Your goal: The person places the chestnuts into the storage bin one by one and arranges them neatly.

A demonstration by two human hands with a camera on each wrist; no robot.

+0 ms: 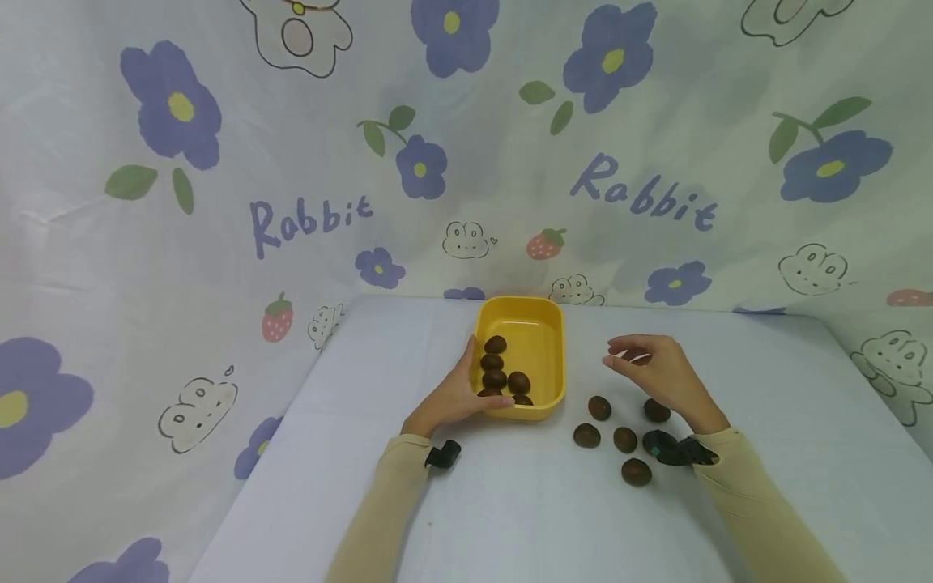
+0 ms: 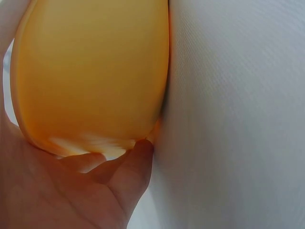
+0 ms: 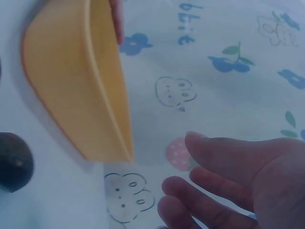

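On the table my left hand (image 1: 453,395) grips the near left corner of a yellow plastic box (image 1: 539,348), thumb over the near rim and fingers along the left wall. Several dark brown, roundish, egg-like pieces (image 1: 519,382) lie inside, mostly along its left side; the thumb partly hides the nearest ones. In the left wrist view, fingertips (image 2: 143,150) touch the box's outer wall (image 2: 90,71). To the right of the box, my right hand (image 1: 659,368) hovers over the table, fingers loosely bent and holding nothing. Its thumb and fingertips stand apart in the right wrist view.
More brown pieces (image 1: 586,436) lie scattered on the white tabletop (image 1: 510,502) below and around the right hand; the right wrist strap (image 1: 678,449) overlaps one. Behind the table hangs a cloth (image 1: 481,162) printed with flowers and rabbits.
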